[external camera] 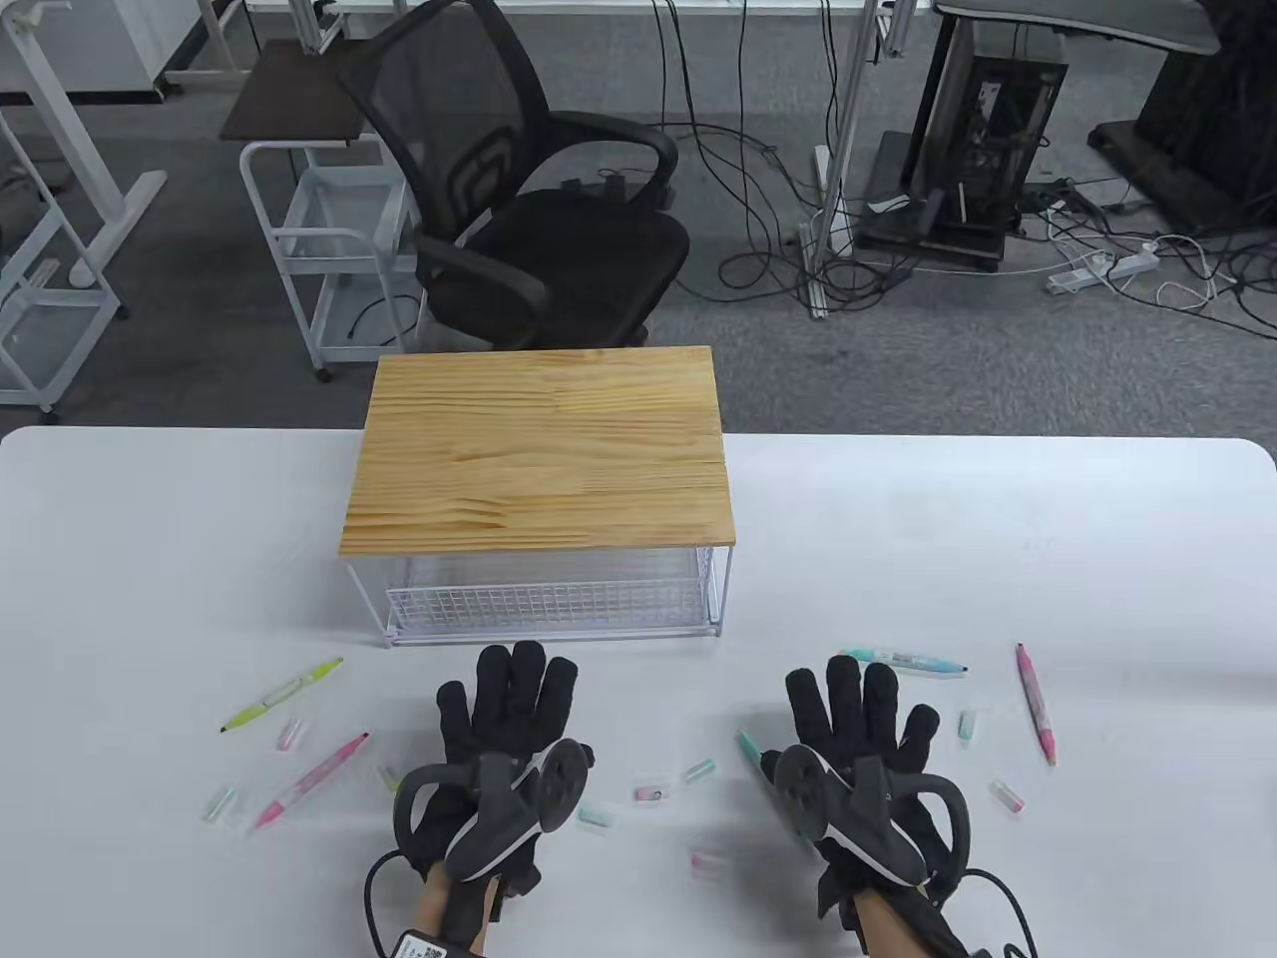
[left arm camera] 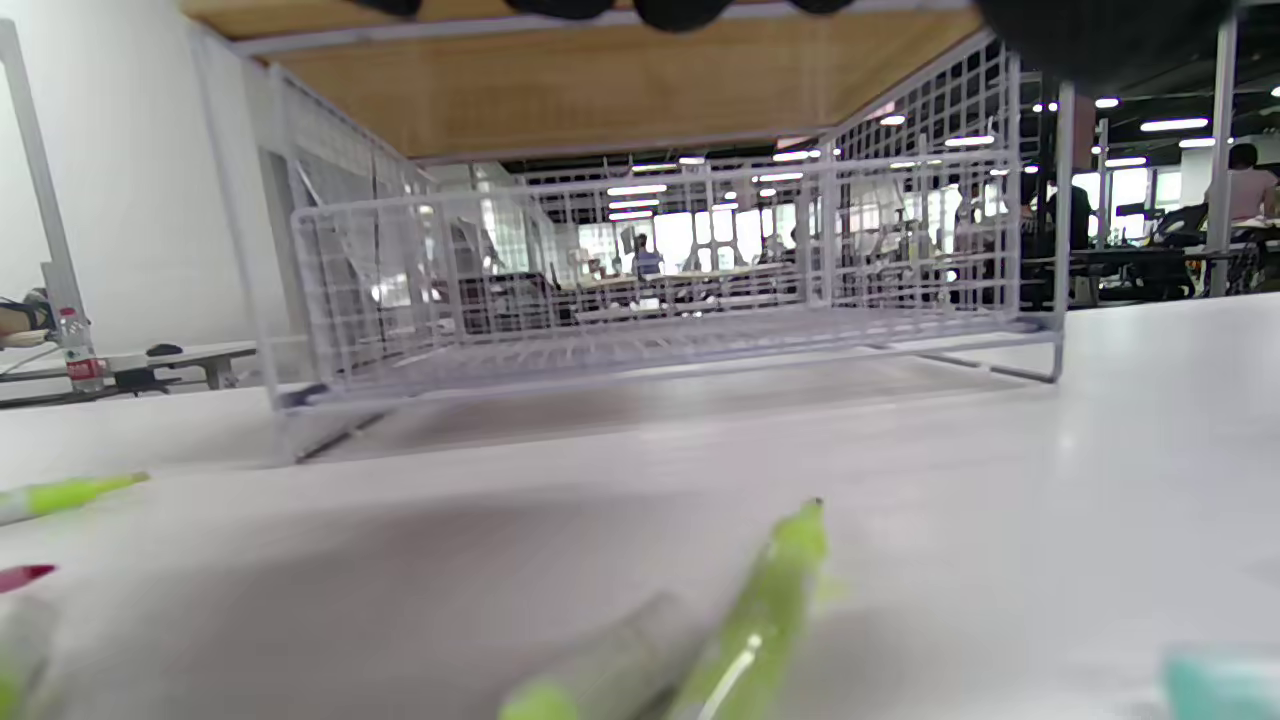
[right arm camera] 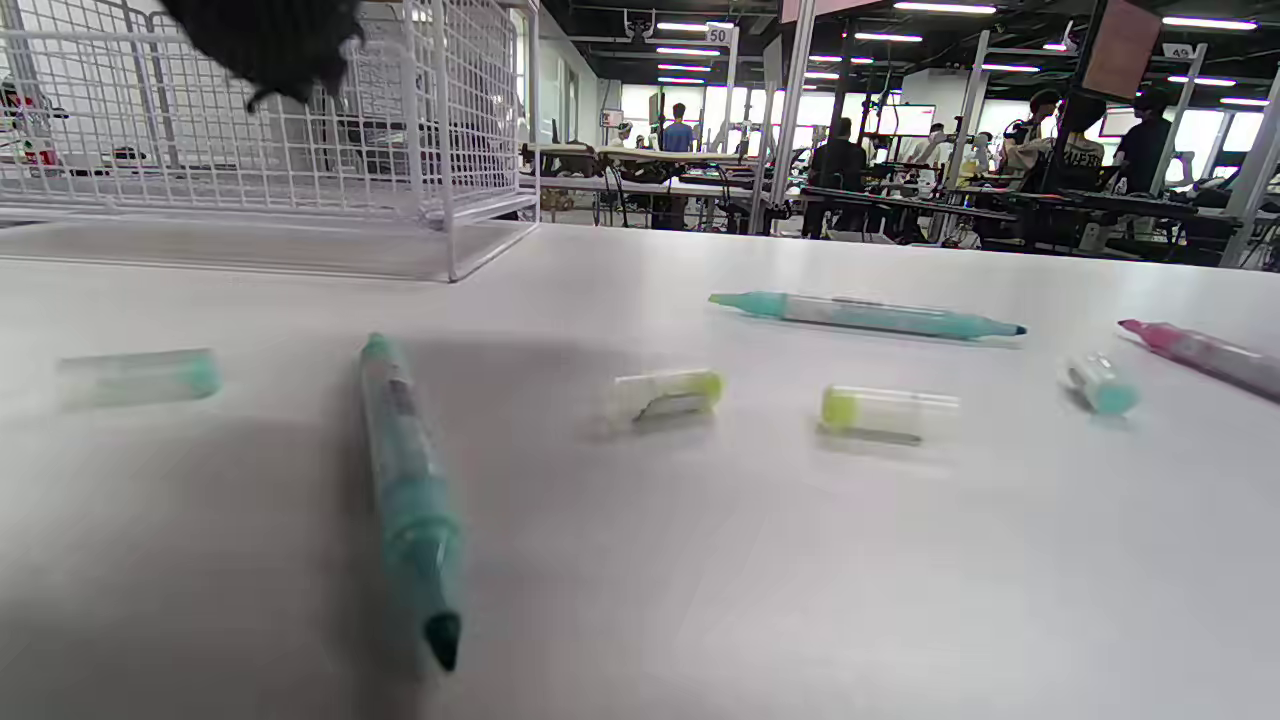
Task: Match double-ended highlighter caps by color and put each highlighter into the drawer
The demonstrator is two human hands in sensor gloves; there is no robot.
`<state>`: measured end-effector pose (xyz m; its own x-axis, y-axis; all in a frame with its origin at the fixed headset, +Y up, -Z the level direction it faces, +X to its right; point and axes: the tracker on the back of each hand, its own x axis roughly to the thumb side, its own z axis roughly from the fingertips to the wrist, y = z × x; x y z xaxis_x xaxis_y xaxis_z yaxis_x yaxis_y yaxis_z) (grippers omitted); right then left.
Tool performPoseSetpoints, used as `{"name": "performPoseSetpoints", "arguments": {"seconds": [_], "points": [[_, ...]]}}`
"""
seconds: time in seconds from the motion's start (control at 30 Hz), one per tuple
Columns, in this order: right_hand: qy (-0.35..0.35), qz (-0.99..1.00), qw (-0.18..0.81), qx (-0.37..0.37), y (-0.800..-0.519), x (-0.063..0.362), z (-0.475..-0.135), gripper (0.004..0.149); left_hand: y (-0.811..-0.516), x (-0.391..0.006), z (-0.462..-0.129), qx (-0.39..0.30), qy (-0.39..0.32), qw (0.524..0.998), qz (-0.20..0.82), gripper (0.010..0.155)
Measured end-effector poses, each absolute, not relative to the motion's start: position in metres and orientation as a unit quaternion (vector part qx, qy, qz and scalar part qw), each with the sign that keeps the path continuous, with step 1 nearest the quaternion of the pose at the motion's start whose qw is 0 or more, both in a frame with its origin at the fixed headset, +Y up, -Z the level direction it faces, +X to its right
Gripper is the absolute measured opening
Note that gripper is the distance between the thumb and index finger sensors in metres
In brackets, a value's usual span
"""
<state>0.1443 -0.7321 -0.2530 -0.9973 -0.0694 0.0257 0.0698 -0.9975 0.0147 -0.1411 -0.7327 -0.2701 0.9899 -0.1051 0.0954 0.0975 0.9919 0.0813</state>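
Lying under the flat, empty right hand point(external camera: 866, 733), the teal highlighter point(right arm camera: 408, 490) is pointed along the fingers; the left hand point(external camera: 504, 733) is likewise spread, nothing held.

White table point(external camera: 998, 539) in foreground. Beyond its far edge: grey carpet point(external camera: 998, 369). Black mesh office chair point(external camera: 539, 190) just behind the table, a white wire trolley point(external camera: 319, 259) left of the chair. Right of the chair, tangled black cables point(external camera: 758, 190), a white power strip point(external camera: 1102, 269), a black equipment stand point(external camera: 958, 150). Ceiling strip lights point(right arm camera: 960, 8) over distant desks.
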Motion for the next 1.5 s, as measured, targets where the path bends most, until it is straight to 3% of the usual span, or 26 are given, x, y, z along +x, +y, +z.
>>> {"name": "performPoseSetpoints", "arguments": {"seconds": [0.97, 1.33, 1.5], "points": [[-0.001, -1.000, 0.027, -0.013, -0.732, 0.148, -0.254, 0.081, -0.723, -0.148, -0.274, 0.014, -0.028, 0.999, -0.022, 0.081], [-0.011, -1.000, 0.001, -0.017, -0.732, 0.148, -0.256, 0.081, -0.698, -0.142, -0.333, 0.038, 0.025, 0.997, -0.070, 0.082], [-0.012, -1.000, 0.004, -0.016, -0.733, 0.151, -0.257, 0.081, -0.698, -0.131, -0.363, 0.018, 0.040, 0.995, -0.092, 0.078]]}}
